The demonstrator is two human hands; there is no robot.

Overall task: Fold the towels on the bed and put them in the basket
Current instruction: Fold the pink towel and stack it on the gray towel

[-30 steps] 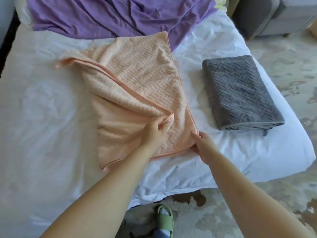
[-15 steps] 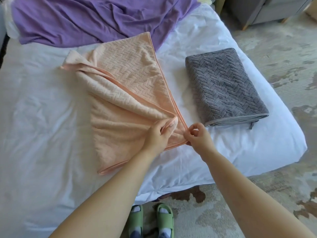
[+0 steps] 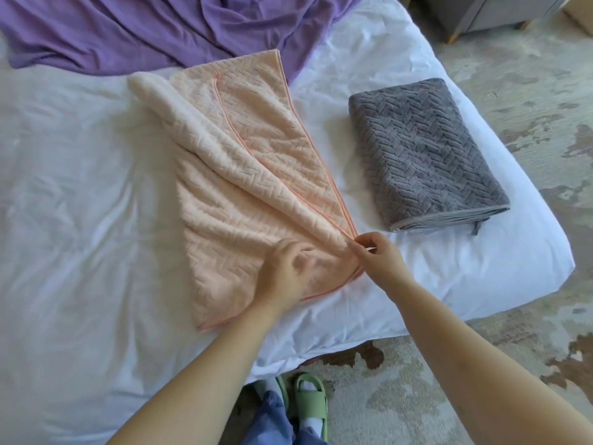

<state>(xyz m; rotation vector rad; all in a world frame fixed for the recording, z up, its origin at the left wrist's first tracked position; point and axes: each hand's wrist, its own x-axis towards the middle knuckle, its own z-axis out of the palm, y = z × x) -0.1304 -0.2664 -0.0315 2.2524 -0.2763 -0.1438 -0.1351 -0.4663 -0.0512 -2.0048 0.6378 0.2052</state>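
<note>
The peach towel (image 3: 244,187) is thick, matt, fluffy cloth with a raised herringbone relief and a smooth stitched hem. The grey towel (image 3: 423,149) at its 3 o'clock has the same plush herringbone pile. The white bed sheet (image 3: 80,187) is thin, creased, matt cloth. The purple sheet (image 3: 128,27) at 12 o'clock looks smoother. The green slippers (image 3: 310,403) look like smooth matt plastic.

This is a bedroom in a home. A bed (image 3: 80,220) with a crumpled white sheet fills the view, with a purple blanket (image 3: 144,27) rumpled across its far end and a peach towel (image 3: 231,187) and a folded grey towel (image 3: 423,155) lying on it. Beyond the bed's far right corner stands a grey upholstered seat (image 3: 481,11) on wooden legs. A worn patterned rug (image 3: 417,380) covers the floor beside the bed, and feet in green slippers (image 3: 309,403) stand at its near edge.
</note>
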